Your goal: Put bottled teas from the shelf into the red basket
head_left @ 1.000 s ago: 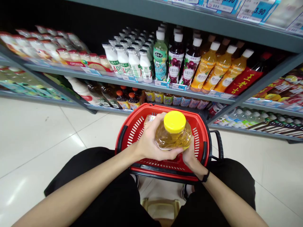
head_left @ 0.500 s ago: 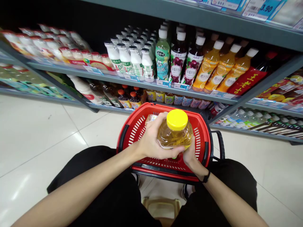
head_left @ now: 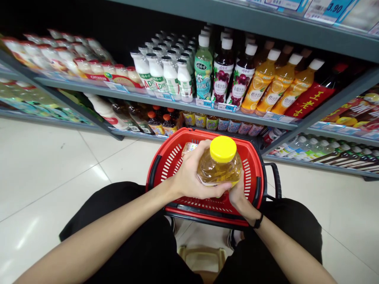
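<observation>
A clear bottle of amber drink with a wide yellow cap [head_left: 219,167] is held upright over the red shopping basket [head_left: 161,167]. My left hand [head_left: 192,173] is wrapped round its left side, the thumb across the front. Lower down on the right, my right hand [head_left: 237,193] grips the bottle too; most of its fingers are hidden behind and under it. A small wrapped item [head_left: 188,148] lies in the basket, partly covered by my left hand. The basket's black handle [head_left: 276,181] sticks out on its right side.
Ahead stands a shelf [head_left: 177,105] with white milk-drink bottles [head_left: 161,75], grape juice bottles [head_left: 222,71] and orange juice bottles [head_left: 263,85]. More drinks fill the lower level. My knees flank the basket, and a beige stool [head_left: 204,256] shows below.
The bottle has shifted very slightly to the right in my hands. Both hands keep their hold, and the basket stays almost where it was.
</observation>
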A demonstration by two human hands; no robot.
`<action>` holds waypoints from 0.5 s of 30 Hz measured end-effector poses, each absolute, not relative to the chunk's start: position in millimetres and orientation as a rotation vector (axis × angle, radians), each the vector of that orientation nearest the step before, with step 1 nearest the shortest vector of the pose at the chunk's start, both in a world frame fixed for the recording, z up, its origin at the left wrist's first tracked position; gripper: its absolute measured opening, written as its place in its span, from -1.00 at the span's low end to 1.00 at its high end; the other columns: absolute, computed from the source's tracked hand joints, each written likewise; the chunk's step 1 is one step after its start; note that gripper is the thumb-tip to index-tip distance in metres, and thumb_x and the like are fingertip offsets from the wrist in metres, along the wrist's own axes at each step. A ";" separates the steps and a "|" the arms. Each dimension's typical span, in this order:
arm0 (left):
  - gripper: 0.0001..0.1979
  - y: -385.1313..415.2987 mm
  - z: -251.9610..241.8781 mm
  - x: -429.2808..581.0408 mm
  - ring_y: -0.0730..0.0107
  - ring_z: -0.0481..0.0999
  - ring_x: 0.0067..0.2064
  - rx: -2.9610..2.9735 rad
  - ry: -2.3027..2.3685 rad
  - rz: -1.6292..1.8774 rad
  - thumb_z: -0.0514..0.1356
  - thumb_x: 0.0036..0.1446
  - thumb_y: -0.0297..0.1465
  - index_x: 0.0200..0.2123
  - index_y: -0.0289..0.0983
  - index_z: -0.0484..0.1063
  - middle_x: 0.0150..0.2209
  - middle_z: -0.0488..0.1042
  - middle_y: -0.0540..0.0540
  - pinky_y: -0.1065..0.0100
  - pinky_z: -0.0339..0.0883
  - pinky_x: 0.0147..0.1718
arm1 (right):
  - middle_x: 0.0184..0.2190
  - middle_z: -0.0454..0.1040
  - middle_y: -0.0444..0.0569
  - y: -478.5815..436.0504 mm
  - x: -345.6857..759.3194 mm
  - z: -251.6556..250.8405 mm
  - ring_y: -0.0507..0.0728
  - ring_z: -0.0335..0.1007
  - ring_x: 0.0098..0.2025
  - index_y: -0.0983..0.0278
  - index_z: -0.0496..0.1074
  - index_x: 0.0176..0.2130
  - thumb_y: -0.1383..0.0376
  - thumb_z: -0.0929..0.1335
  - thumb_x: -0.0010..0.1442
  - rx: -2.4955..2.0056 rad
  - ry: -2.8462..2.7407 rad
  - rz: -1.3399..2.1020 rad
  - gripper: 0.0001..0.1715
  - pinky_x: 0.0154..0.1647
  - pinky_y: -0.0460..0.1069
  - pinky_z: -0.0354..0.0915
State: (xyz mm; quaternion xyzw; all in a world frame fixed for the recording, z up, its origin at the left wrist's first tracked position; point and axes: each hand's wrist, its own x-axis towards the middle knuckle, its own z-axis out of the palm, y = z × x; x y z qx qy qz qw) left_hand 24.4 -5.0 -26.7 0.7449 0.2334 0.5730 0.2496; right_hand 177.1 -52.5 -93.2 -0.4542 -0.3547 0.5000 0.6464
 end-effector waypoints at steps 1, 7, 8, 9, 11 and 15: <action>-0.13 -4.9 -26.9 24.2 0.24 0.60 -0.21 2.022 0.648 1.551 0.52 -0.14 -0.20 0.23 -0.24 0.31 -0.11 0.55 -0.12 0.25 0.56 -0.14 | -0.26 0.64 -0.13 -52.1 177.2 -93.7 0.06 0.49 -0.30 0.19 0.63 -0.16 0.08 0.38 0.28 -1.025 -0.819 1.132 -0.70 -0.19 -0.06 0.47; -0.17 -4.4 -28.8 23.3 0.23 0.60 -0.22 1.998 0.681 1.491 0.52 -0.14 -0.20 0.18 -0.24 0.31 -0.13 0.56 -0.14 0.24 0.55 -0.16 | -0.19 0.65 -0.08 -54.2 175.5 -94.7 0.11 0.53 -0.20 0.21 0.59 -0.15 0.07 0.37 0.26 -1.098 -0.785 1.141 -0.69 -0.11 0.00 0.48; -0.17 -4.7 -28.7 23.3 0.23 0.60 -0.21 1.981 0.667 1.484 0.52 -0.14 -0.22 0.19 -0.24 0.30 -0.12 0.56 -0.14 0.25 0.55 -0.16 | -0.19 0.65 -0.07 -54.5 174.9 -94.6 0.11 0.53 -0.20 0.21 0.58 -0.16 0.06 0.37 0.24 -1.123 -0.761 1.141 -0.68 -0.10 0.01 0.48; -0.17 -5.1 -28.1 23.3 0.24 0.60 -0.20 1.960 0.655 1.478 0.52 -0.13 -0.25 0.19 -0.24 0.30 -0.11 0.56 -0.14 0.26 0.55 -0.15 | -0.18 0.65 -0.07 -54.5 174.3 -94.3 0.12 0.53 -0.20 0.21 0.57 -0.17 0.05 0.37 0.22 -1.149 -0.734 1.140 -0.67 -0.09 0.01 0.47; -0.20 -6.0 -25.4 23.3 0.22 0.61 -0.20 1.907 0.675 1.454 0.53 -0.15 -0.27 0.16 -0.24 0.31 -0.11 0.57 -0.14 0.25 0.54 -0.15 | -0.19 0.65 -0.07 -53.4 172.5 -92.8 0.13 0.53 -0.17 0.20 0.54 -0.21 0.03 0.37 0.18 -1.194 -0.682 1.163 -0.67 -0.09 0.02 0.47; -0.35 -2.2 -18.2 21.3 0.18 0.63 -0.17 1.654 0.889 1.268 0.52 -0.09 -0.29 0.06 -0.25 0.37 -0.11 0.60 -0.17 0.24 0.52 -0.16 | -0.31 0.64 -0.01 -49.8 166.6 -84.3 0.25 0.57 -0.06 0.22 0.51 -0.30 -0.12 0.32 0.19 -1.201 -0.566 1.427 -0.53 -0.11 0.08 0.52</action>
